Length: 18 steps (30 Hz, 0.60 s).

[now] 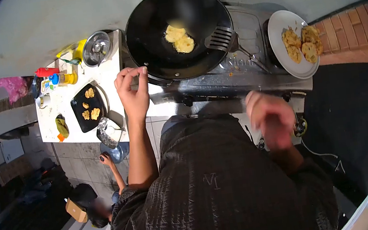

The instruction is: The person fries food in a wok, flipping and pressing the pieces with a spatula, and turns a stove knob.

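My left hand (134,91) is beside the lower left rim of a black wok (149,66), thumb and index fingertips brought together; anything between them is too small to make out. Two yellow pieces of food (179,38) lie in the wok. A slotted spatula (220,39) rests across its right rim, handle on the stove (246,24). My right hand (271,119), smeared by motion, is in front of the stove's front edge, below the spatula; its fingers cannot be read.
Fried pieces lie on a white plate (283,56) at the right. On the left counter (51,126) are a black tray (80,108) with several pieces, a metal bowl (97,48), a powder-filled container (110,132) and bottles (63,78). Another person's hand (106,159) is at lower left.
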Tool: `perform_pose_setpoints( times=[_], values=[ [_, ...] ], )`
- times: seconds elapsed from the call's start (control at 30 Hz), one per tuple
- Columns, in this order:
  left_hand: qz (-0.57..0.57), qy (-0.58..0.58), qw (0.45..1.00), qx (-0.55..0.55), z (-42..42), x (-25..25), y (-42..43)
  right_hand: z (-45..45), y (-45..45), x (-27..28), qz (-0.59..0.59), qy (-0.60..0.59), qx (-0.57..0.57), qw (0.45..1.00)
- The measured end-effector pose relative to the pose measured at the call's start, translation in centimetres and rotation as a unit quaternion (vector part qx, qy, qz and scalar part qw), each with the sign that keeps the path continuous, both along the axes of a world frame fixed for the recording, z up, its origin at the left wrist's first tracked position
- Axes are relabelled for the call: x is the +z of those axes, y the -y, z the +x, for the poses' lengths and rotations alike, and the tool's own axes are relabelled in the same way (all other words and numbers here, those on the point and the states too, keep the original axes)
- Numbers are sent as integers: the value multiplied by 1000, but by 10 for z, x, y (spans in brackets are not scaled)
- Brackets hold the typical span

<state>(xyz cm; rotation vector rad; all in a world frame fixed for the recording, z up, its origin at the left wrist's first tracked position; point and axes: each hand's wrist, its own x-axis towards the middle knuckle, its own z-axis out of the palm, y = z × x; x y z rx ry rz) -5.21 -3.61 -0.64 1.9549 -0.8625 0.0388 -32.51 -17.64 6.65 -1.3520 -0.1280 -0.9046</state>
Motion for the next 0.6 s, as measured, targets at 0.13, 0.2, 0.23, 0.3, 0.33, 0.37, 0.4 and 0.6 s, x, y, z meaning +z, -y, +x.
perform_pose_setpoints(
  times=[0.13,0.2,0.23,0.3,0.33,0.37,0.4,0.6],
  values=[
    [-6,-13,999,-32,5,2,-1,31,-34,76,-27,122,155,980],
    [-6,4,999,-45,10,1,-3,47,-55,89,-12,106,174,979],
    [-9,3,999,-53,12,2,-4,65,-67,90,-25,237,133,962],
    [-8,2,998,-63,17,3,-8,86,-90,95,-25,376,65,924],
    [-8,1,998,-66,19,3,-11,90,-103,97,-27,375,62,925],
    [-16,2,997,-71,21,3,-13,92,-115,100,10,374,37,927],
    [-23,2,997,-76,22,2,-16,94,-124,101,48,372,12,927],
    [-16,-6,996,-92,30,1,-35,110,-144,96,-22,361,14,932]
  ],
)
